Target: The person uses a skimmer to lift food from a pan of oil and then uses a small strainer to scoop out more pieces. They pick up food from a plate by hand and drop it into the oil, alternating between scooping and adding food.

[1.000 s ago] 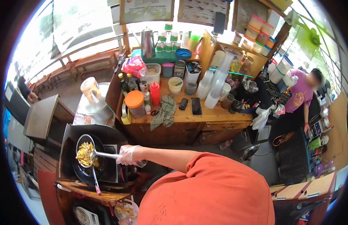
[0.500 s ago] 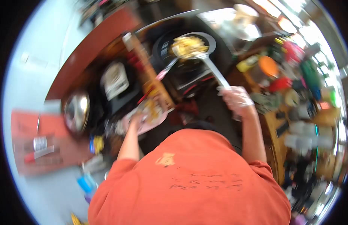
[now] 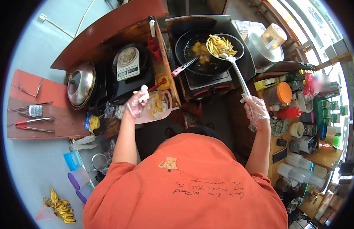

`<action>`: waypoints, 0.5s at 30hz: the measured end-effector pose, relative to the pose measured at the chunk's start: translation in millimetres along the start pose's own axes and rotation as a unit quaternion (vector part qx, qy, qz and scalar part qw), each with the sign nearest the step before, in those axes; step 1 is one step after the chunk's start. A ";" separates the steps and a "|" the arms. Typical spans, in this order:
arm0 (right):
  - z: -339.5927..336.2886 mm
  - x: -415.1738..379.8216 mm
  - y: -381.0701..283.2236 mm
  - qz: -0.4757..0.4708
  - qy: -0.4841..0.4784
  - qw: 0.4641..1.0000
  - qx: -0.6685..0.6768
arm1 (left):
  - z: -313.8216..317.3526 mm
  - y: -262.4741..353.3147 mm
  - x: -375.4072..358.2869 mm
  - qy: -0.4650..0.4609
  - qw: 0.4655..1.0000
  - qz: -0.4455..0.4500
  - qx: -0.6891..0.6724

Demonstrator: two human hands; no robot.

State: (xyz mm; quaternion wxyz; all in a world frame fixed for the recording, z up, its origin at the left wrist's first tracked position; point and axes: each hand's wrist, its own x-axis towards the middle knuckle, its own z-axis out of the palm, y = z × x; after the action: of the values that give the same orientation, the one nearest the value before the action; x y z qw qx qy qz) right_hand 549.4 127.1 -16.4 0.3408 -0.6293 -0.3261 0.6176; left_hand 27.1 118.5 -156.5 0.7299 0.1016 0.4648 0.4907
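My right hand [image 3: 255, 110], in a clear plastic glove, grips the long metal handle of a strainer ladle [image 3: 225, 46]. The ladle holds pale yellow fries above a black wok [image 3: 192, 65] with more pieces frying inside. My left hand [image 3: 137, 104], also gloved, is closed on a small white object beside a pink plate [image 3: 167, 110] of cut yellow pieces. A pink-handled utensil [image 3: 183, 67] rests in the wok.
A kitchen scale [image 3: 127, 63] and a steel lid [image 3: 80, 84] sit to the left of the wok. Tongs [image 3: 30, 111] lie on a red board. A large lidded pot [image 3: 264, 45], an orange-lidded jar [image 3: 281, 94] and a cluttered wooden counter [image 3: 322, 156] stand to the right. Bananas [image 3: 61, 208] lie low left.
The view has swung round and now looks straight down. The ladle of fries stays lifted over the wok. My left hand has come up from the plate with a small white object.
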 end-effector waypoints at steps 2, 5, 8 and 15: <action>-5.3 2.3 -2.5 -0.008 -0.013 1.000 -0.002 | 44.3 27.8 -7.4 -0.026 0.999 0.007 0.034; -10.1 -1.3 -9.8 -0.014 -0.008 1.000 -0.012 | 107.3 52.6 6.9 -0.025 0.991 0.055 0.120; -23.5 -6.9 -11.3 -0.008 -0.002 1.000 -0.013 | 153.8 58.5 51.1 -0.082 0.977 0.079 0.179; -50.4 -28.9 -1.5 -0.008 -0.005 1.000 -0.024 | 230.6 31.9 195.5 -0.041 0.927 -0.057 0.370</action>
State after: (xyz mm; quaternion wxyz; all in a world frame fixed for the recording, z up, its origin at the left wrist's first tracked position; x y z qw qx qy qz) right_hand 599.1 102.6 1.2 0.3286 -0.6319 -0.3474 0.6099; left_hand 203.6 363.9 -124.2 0.6856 0.3575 0.5881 0.2372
